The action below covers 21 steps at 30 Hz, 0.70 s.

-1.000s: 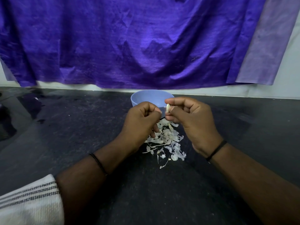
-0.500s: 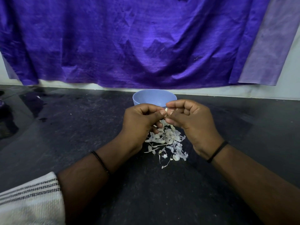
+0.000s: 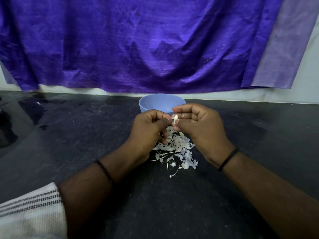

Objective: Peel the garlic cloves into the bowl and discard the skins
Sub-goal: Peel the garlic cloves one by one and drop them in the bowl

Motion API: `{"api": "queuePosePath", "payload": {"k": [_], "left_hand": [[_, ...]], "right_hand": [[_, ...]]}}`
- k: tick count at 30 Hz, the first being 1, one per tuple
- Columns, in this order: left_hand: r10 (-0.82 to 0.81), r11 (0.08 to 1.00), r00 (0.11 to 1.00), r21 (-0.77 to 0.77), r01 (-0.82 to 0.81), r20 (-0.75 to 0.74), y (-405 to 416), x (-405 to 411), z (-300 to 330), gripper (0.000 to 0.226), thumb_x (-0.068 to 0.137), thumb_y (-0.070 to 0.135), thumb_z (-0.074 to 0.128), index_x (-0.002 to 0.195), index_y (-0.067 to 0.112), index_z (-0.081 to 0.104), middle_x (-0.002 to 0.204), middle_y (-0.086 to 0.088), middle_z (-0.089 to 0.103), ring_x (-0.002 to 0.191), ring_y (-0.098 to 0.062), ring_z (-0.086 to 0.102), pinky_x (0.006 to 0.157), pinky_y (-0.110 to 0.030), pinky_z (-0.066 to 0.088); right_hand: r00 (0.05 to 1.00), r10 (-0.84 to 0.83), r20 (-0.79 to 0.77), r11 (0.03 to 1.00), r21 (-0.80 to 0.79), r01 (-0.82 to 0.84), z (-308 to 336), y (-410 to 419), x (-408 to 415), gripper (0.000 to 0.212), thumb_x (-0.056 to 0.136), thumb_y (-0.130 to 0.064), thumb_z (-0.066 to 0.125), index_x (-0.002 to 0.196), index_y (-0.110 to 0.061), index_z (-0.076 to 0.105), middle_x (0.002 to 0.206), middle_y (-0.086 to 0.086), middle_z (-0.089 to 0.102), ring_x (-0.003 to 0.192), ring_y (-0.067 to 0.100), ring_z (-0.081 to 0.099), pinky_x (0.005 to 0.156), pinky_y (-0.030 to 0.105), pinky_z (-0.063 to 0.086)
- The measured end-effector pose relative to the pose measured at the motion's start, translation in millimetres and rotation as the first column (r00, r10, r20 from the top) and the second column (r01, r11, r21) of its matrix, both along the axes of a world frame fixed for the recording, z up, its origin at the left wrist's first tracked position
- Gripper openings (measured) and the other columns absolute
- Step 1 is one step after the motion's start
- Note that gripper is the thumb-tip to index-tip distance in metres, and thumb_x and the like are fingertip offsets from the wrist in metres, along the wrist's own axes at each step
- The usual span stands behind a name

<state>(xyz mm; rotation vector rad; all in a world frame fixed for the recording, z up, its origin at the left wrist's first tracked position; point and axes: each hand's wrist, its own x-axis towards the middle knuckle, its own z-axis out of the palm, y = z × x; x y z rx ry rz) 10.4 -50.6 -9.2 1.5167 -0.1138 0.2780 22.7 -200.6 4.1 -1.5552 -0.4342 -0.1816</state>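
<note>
The right hand [image 3: 202,128] is pinching a garlic clove [image 3: 175,119] between thumb and forefinger, the other fingers curling in behind it, and is holding it up above the worktop [image 3: 86,135] rather than resting on it. The left hand [image 3: 148,130] is curling in from the other side, its thumb and forefinger tips meeting at the clove's edge, seemingly nipping a flap of skin (too small to be certain).

Both hands are working directly over the pile of skins [image 3: 176,149], which is lying between the wrists toward the middle of the worktop; that placing seems deliberate, since loosened scraps are falling onto the heap and not scattering. The blue bowl [image 3: 161,102] is sitting just beyond the knuckles, near the worktop's far edge under the purple cloth [image 3: 138,45], close enough, I judge, for a short forward drop once the clove is bare. What the bowl is holding is not showing.

The clove's long axis is running roughly upright, leaning slightly. Its upper end is standing clear of the fingers, its lower end hiding in the pinch.
</note>
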Motion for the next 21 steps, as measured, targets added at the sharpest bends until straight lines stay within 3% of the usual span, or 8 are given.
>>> {"api": "queuePosePath", "payload": {"k": [4,8,11,14,18,21], "left_hand": [[0.097,0.969,0.995,0.228,-0.096,0.005,2,2,-2,0.018,0.098,0.016,0.061,0.084,0.005,0.064,0.052,0.002,0.053,0.044,-0.010,0.046,0.044,-0.028,0.039],[0.174,0.897,0.968,0.375,-0.232,0.183,5,2,-3,0.040,0.100,0.035,0.057,0.075,0.005,0.060,0.053,0.005,0.050,0.052,-0.012,0.046,0.052,-0.033,0.040],[0.097,0.925,0.973,0.342,-0.166,0.208,7,1,2,0.012,0.093,0.031,0.067,0.093,0.021,0.071,0.059,0.007,0.058,0.052,-0.008,0.052,0.050,-0.024,0.044],[0.021,0.938,0.983,0.337,-0.082,0.182,9,-1,4,0.019,0.089,0.019,0.073,0.108,0.019,0.076,0.064,0.005,0.065,0.048,-0.006,0.055,0.046,-0.020,0.044],[0.044,0.961,0.989,0.266,-0.080,0.139,9,-2,4,0.006,0.086,0.012,0.077,0.091,0.011,0.078,0.060,0.000,0.068,0.046,-0.013,0.055,0.043,-0.026,0.044],[0.061,0.993,0.996,0.096,-0.067,0.068,6,-1,6,0.002,0.084,0.006,0.075,0.084,0.005,0.075,0.072,-0.013,0.071,0.047,-0.016,0.056,0.042,-0.025,0.043]], "right_hand": [[0.999,0.025,-0.048,0.995,0.094,-0.020,2,0,1,0.029,0.085,0.012,0.067,0.102,-0.010,0.071,0.092,0.019,0.074,0.078,0.020,0.073,0.075,0.027,0.062],[0.996,0.034,-0.083,0.993,0.117,-0.024,3,-2,3,0.023,0.085,0.010,0.069,0.101,-0.007,0.071,0.088,0.017,0.075,0.073,0.017,0.071,0.067,0.023,0.059],[0.998,-0.010,-0.058,1.000,0.024,0.011,3,-5,5,0.021,0.085,0.005,0.073,0.100,-0.010,0.071,0.085,0.013,0.076,0.069,0.019,0.070,0.066,0.025,0.059],[0.999,-0.023,-0.033,0.998,-0.054,0.021,2,-5,7,0.016,0.087,0.003,0.072,0.098,-0.009,0.069,0.080,0.009,0.076,0.070,0.021,0.072,0.063,0.027,0.059],[0.998,-0.056,-0.029,0.997,-0.057,0.055,2,-5,9,0.014,0.088,0.003,0.071,0.092,-0.008,0.064,0.066,0.006,0.072,0.061,0.015,0.068,0.055,0.025,0.054],[0.998,-0.068,-0.017,0.996,-0.061,0.067,1,-6,10,0.006,0.089,-0.004,0.072,0.089,-0.009,0.069,0.071,0.010,0.073,0.062,0.015,0.066,0.054,0.025,0.053]]}}
